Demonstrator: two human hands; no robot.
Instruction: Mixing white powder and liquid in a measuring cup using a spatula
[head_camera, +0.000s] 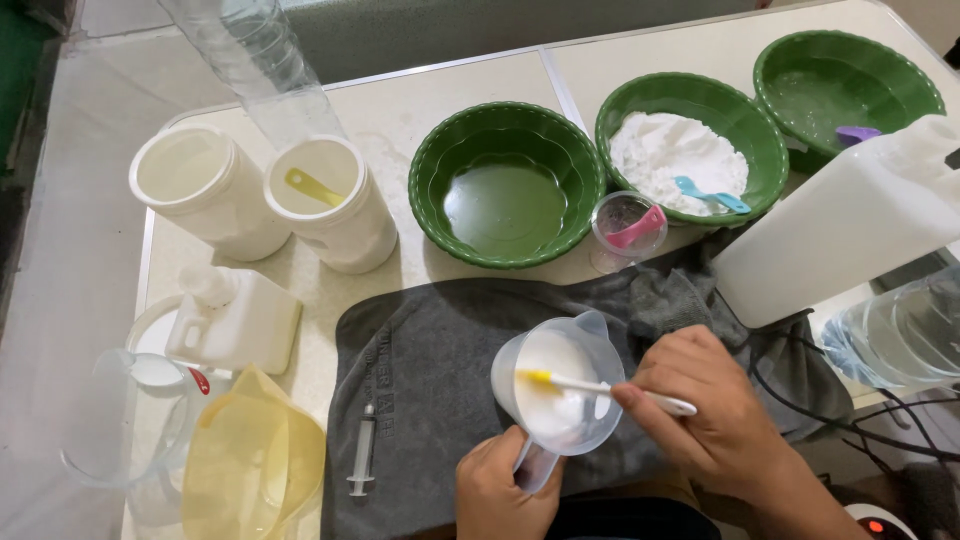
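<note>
My left hand (503, 488) grips the handle of a translucent measuring cup (560, 385) tilted over a grey towel (430, 370). White powder lies inside the cup. My right hand (715, 415) pinches a white stick with a yellow tip (600, 384), which reaches into the cup's mouth. Both hands are at the near edge of the table.
Three green bowls stand at the back: one with liquid (507, 185), one with white powder and a blue scoop (690, 150), one with a purple scoop (848, 85). Two white jars (330, 205), a white jug (850, 225), a syringe (362, 452), a small cup with a pink scoop (628, 228), a yellow funnel (255, 460).
</note>
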